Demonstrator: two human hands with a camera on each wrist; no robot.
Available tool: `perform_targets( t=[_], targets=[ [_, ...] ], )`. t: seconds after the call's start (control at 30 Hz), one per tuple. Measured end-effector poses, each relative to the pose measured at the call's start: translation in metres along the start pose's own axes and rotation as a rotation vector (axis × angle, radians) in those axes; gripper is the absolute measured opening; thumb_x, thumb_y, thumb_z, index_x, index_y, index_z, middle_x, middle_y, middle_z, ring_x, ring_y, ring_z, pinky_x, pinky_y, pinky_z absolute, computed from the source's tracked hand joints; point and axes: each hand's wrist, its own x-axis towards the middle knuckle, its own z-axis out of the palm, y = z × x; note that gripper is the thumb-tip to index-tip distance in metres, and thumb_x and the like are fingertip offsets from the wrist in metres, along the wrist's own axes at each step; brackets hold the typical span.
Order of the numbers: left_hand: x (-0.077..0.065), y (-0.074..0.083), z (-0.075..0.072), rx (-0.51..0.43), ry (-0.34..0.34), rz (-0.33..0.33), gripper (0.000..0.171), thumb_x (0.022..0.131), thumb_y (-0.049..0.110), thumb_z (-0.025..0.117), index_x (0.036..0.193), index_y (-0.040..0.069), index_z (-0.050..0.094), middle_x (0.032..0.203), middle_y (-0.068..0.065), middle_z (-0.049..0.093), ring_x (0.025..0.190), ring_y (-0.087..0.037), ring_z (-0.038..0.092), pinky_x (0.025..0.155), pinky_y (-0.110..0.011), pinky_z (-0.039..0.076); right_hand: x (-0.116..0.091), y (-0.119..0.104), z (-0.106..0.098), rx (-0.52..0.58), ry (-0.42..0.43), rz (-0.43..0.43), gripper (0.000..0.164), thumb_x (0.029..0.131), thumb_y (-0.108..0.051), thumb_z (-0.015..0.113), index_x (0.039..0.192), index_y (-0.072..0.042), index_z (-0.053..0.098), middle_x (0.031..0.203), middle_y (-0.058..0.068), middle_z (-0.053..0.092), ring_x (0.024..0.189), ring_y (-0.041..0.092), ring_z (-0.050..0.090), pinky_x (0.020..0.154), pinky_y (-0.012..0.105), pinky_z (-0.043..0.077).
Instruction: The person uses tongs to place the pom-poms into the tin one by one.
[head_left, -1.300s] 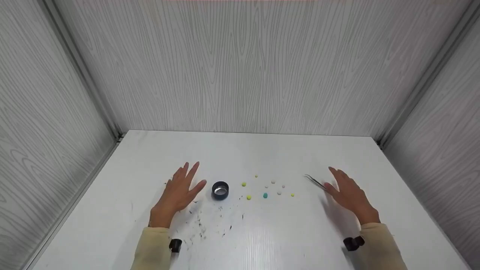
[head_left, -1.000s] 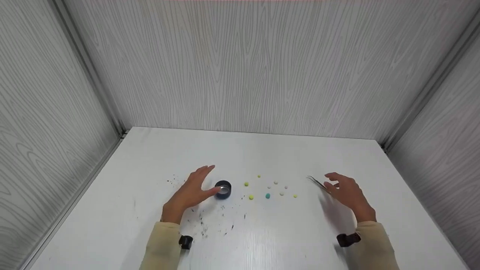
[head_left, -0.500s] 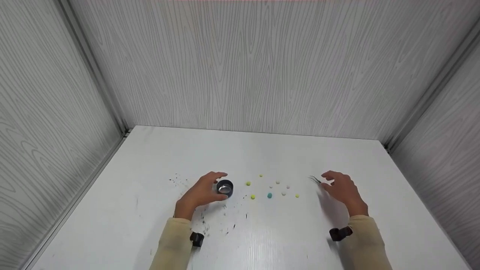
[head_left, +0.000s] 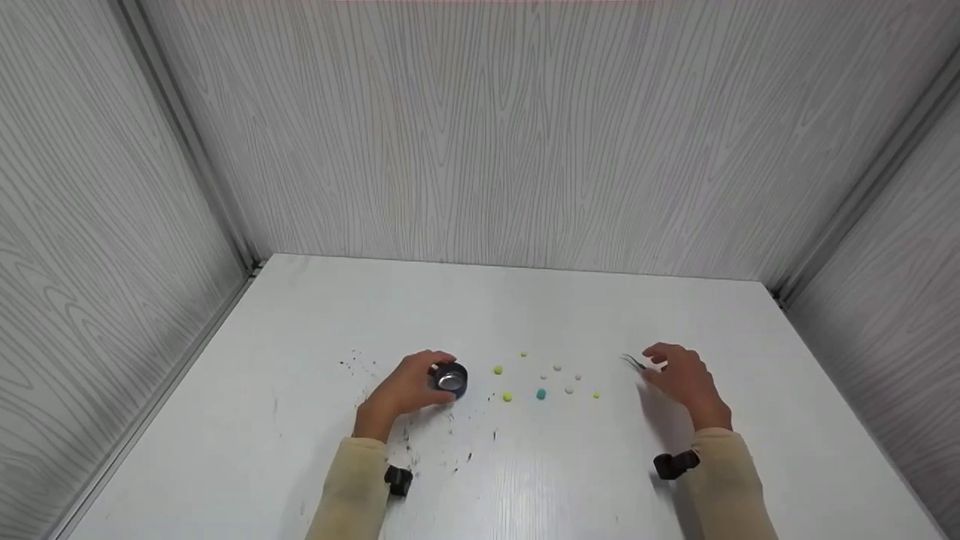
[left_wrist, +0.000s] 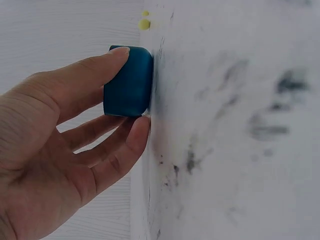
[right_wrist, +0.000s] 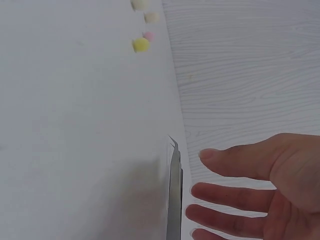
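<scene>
My left hand (head_left: 405,388) holds a small round blue cap (left_wrist: 129,82) between its thumb and fingers. The cap's silvery hollow faces up in the head view, and its base sits at the table surface. On the right, my right hand (head_left: 684,381) hovers over a pair of curved-tip metal tweezers (right_wrist: 174,200). Its thumb and fingers are apart and do not grip the tweezers, which lie on the table. Between the hands lie several small balls: yellow ones (head_left: 507,397), a teal one (head_left: 541,394) and pale ones (head_left: 569,390).
Dark specks and smudges (head_left: 409,442) mark the white table (head_left: 525,487) around and in front of the left hand. Wood-grain panels (head_left: 480,135) enclose the table at the back and on both sides.
My left hand has moved right to the cap, and its thumb and fingers have closed around it. My right hand's fingers have bent inward above the tweezers. The head view has shifted slightly.
</scene>
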Motion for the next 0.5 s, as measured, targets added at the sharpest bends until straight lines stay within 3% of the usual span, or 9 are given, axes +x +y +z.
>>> perform_targets(
  t=[0.5],
  targets=[
    [0.003,-0.002,-0.002,-0.004,0.002,-0.007,0.059,0.082,0.009,0.086,0.137,0.01,0.065,0.135,-0.013,0.068,0.124,-0.034,0.065,0.109,-0.052,0.052,0.005,0.011,0.004,0.003,-0.009,0.078,0.036,0.095,-0.011,0.067,0.129,0.002,0.065,0.126,0.029,0.067,0.114,0.046,0.065,0.091,0.059,0.055]
  ],
)
